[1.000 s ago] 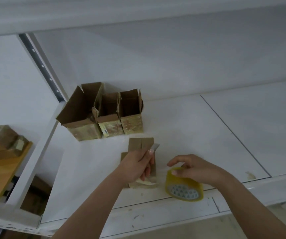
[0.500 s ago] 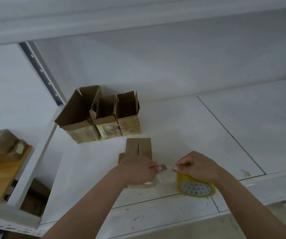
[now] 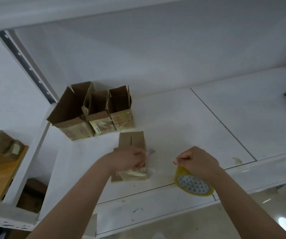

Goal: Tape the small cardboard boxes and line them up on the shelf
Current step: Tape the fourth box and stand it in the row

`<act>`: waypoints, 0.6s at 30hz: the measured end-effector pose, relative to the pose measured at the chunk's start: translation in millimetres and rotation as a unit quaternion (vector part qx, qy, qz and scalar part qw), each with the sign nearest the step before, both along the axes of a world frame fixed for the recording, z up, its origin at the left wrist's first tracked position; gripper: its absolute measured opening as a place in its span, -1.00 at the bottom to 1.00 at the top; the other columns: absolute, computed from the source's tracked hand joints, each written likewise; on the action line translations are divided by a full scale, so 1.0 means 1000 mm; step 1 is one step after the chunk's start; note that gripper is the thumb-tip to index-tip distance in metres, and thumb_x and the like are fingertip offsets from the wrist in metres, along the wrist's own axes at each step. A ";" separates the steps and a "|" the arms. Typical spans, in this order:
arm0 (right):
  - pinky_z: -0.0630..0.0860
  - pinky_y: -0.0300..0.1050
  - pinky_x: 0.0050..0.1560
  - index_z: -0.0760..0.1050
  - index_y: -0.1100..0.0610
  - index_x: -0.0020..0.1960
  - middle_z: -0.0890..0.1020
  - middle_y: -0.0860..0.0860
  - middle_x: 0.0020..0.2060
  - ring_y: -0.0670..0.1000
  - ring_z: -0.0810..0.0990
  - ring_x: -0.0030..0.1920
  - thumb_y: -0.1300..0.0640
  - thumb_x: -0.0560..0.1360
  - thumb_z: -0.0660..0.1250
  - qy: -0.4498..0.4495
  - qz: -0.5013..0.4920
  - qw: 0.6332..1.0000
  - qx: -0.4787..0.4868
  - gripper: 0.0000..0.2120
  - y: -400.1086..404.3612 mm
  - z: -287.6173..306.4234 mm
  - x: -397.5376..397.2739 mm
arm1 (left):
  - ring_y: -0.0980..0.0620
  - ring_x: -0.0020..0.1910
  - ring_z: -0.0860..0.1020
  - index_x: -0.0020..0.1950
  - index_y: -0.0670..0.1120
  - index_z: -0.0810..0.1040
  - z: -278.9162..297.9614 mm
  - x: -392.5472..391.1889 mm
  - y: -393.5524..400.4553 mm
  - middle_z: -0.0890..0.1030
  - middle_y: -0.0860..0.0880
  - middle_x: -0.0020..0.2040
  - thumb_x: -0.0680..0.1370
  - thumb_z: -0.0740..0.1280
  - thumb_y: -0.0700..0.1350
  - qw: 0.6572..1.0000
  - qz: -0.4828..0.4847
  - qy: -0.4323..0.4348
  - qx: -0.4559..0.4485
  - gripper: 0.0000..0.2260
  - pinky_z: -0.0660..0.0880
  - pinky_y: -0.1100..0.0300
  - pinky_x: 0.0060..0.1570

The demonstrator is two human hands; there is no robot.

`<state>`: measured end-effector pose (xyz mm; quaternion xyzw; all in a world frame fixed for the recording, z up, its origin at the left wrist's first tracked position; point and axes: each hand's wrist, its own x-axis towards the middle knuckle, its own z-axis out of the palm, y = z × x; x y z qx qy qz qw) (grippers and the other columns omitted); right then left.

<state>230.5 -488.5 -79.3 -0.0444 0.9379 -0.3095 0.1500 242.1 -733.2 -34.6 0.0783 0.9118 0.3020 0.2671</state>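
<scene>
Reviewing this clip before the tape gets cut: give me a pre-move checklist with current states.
1. Left hand steadies the box on the shelf: ok.
2. Right hand grips the tape roll: ok.
3. Tape strip stretched between hands: cannot tell, too faint.
4. Cutter blade in left hand: ok, only the tip shows.
5. Three taped boxes lined up behind: ok.

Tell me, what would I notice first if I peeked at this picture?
Probably the yellow tape roll at the shelf's front edge, gripped by the right hand. Next, the left hand on a small cardboard box, and three open boxes lined up behind.
</scene>
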 end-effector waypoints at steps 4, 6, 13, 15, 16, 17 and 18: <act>0.42 -0.22 -0.21 0.68 -0.17 -0.19 0.68 -0.23 -0.22 -0.20 0.60 -0.21 -0.15 0.49 0.36 -0.007 -0.017 1.000 -0.013 -0.83 0.008 0.000 -0.001 | 0.05 -0.29 0.54 -0.11 -0.08 0.47 -0.011 0.000 0.000 0.58 -0.04 -0.25 0.67 0.16 0.02 0.992 0.114 0.049 0.024 -0.75 0.50 0.20 -0.21; 0.42 -0.22 -0.20 0.68 -0.18 -0.19 0.67 -0.25 -0.19 -0.22 0.59 -0.19 -0.15 0.49 0.35 -0.006 -0.014 1.000 -0.014 -0.84 0.007 -0.001 -0.001 | -0.02 -0.17 0.56 -0.03 -0.05 0.47 -0.020 0.000 0.017 0.59 -0.04 -0.18 0.60 0.25 0.08 0.979 0.118 0.123 -0.116 -0.80 0.52 0.09 -0.13; 0.45 -0.19 -0.18 0.67 -0.18 -0.19 0.67 -0.22 -0.25 -0.16 0.60 -0.19 -0.18 0.50 0.34 0.004 -0.022 0.998 -0.063 -0.82 0.010 0.001 0.003 | -0.08 -0.06 0.58 0.07 -0.06 0.43 -0.024 0.005 0.044 0.45 0.05 -0.21 0.48 0.33 0.01 0.940 0.163 0.177 -0.241 -0.76 0.40 0.16 -0.23; 0.49 -0.14 -0.11 0.68 -0.16 -0.17 0.68 -0.18 -0.26 -0.13 0.62 -0.18 -0.20 0.49 0.34 0.019 -0.022 0.994 -0.105 -0.81 0.011 0.006 0.004 | -0.07 -0.07 0.58 -0.06 0.01 0.44 -0.018 0.003 0.037 0.48 0.07 -0.23 0.49 0.32 0.09 0.951 0.173 0.163 -0.195 -0.82 0.41 0.16 -0.20; 0.51 -0.11 -0.08 0.68 -0.16 -0.16 0.68 -0.16 -0.27 -0.11 0.63 -0.17 -0.20 0.49 0.35 0.026 -0.024 0.992 -0.125 -0.81 0.010 0.010 0.005 | -0.05 -0.08 0.58 -0.11 0.03 0.45 -0.015 0.003 0.034 0.52 0.06 -0.22 0.50 0.31 0.14 0.955 0.181 0.162 -0.169 -0.80 0.44 0.15 -0.18; 0.52 -0.09 -0.04 0.69 -0.17 -0.14 0.68 -0.16 -0.26 -0.11 0.63 -0.16 -0.19 0.49 0.35 0.032 -0.025 0.989 -0.144 -0.82 0.010 0.014 0.005 | -0.03 -0.10 0.58 -0.12 0.05 0.46 -0.013 0.003 0.033 0.57 0.05 -0.20 0.52 0.30 0.20 0.958 0.188 0.172 -0.130 -0.76 0.48 0.13 -0.14; 0.54 -0.06 0.00 0.69 -0.17 -0.12 0.69 -0.18 -0.23 -0.13 0.63 -0.13 -0.18 0.49 0.35 0.037 -0.024 0.986 -0.159 -0.83 0.009 0.017 0.005 | 0.00 -0.13 0.59 -0.11 0.05 0.49 -0.010 0.004 0.035 0.59 0.05 -0.19 0.52 0.27 0.26 0.958 0.195 0.193 -0.081 -0.72 0.51 0.12 -0.11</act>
